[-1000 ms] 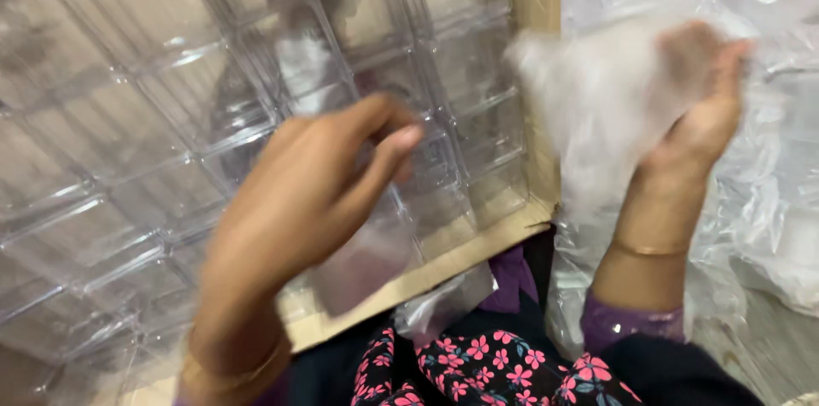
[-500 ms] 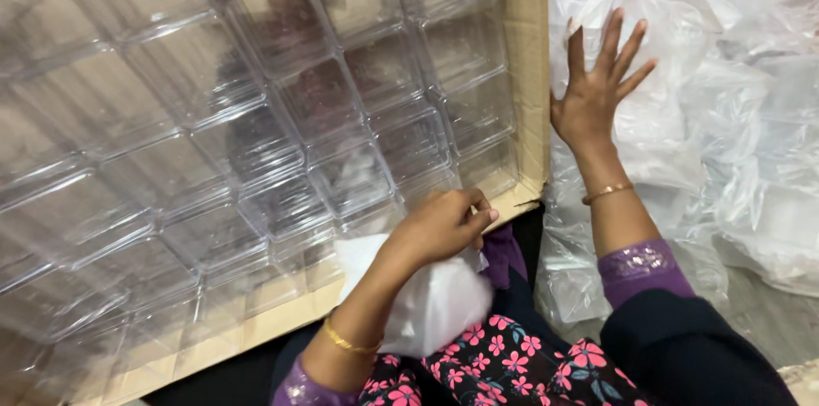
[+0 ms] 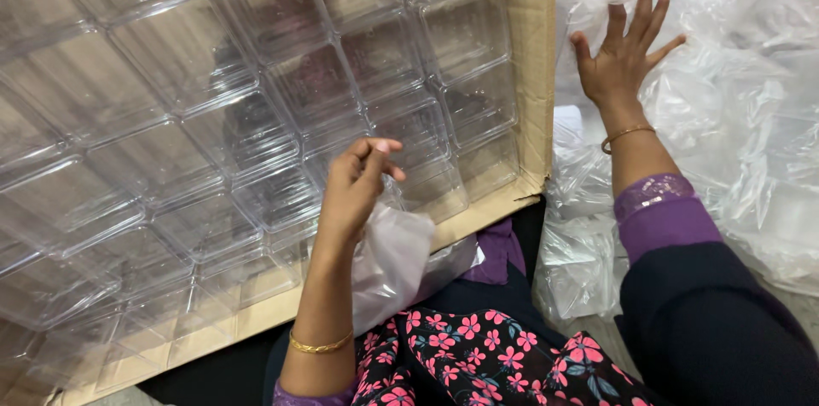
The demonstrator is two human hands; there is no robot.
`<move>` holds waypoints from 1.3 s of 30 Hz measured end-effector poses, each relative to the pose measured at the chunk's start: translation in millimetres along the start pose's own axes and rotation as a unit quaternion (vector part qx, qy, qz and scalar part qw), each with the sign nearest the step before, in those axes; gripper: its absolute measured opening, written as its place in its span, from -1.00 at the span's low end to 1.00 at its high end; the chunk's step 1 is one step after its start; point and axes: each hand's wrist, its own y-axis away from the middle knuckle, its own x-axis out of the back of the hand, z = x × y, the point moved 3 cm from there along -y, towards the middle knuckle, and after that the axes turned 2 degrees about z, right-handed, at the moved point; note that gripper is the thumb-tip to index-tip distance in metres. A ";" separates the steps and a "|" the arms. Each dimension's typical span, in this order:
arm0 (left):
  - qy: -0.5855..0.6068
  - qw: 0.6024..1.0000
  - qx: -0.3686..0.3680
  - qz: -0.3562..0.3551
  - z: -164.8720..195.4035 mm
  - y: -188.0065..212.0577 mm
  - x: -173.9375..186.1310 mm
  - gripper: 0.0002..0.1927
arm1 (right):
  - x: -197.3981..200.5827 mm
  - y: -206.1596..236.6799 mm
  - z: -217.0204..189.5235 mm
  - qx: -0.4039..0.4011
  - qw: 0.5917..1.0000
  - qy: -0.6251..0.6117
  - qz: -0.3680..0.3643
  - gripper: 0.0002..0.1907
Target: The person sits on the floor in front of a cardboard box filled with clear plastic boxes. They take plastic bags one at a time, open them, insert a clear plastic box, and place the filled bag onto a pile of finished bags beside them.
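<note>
My left hand point(image 3: 354, 188) pinches a small frosted plastic bag point(image 3: 394, 261) at the near edge of the cardboard box point(image 3: 536, 48).

The bag hangs from my left fingers point(image 3: 375, 150), which are closed narrow on its top, and it droops over the box's near rim toward my floral-print lap point(image 3: 478, 355). Inside the box, clear plastic containers point(image 3: 256, 116) sit packed edge to edge in rows. To the right of the box, my right hand point(image 3: 623, 60) lies flat with its fingers spread wide, holding nothing, palm down on a heap of clear plastic bags point(image 3: 751, 116) piled against the box's right wall.
</note>
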 end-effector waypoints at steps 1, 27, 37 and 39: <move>0.002 1.000 0.003 0.003 2.7 2.1 1.3 -0.72 | -1.3 0.5 1.3 -0.001 1.000 -0.009 0.001 -0.18; 0.187 0.974 -0.123 0.026 60.4 6.7 34.2 -0.70 | 161.4 133.0 -264.2 -0.013 0.671 -0.703 -0.235 -0.83; 0.192 0.970 -0.147 -0.027 16.3 14.1 32.2 -0.85 | 197.5 123.3 -251.8 0.090 0.864 -0.483 -0.112 -0.84; 0.191 0.968 -0.159 -0.024 18.0 13.4 30.9 -0.81 | 200.1 123.7 -253.6 0.130 0.879 -0.451 -0.076 -0.84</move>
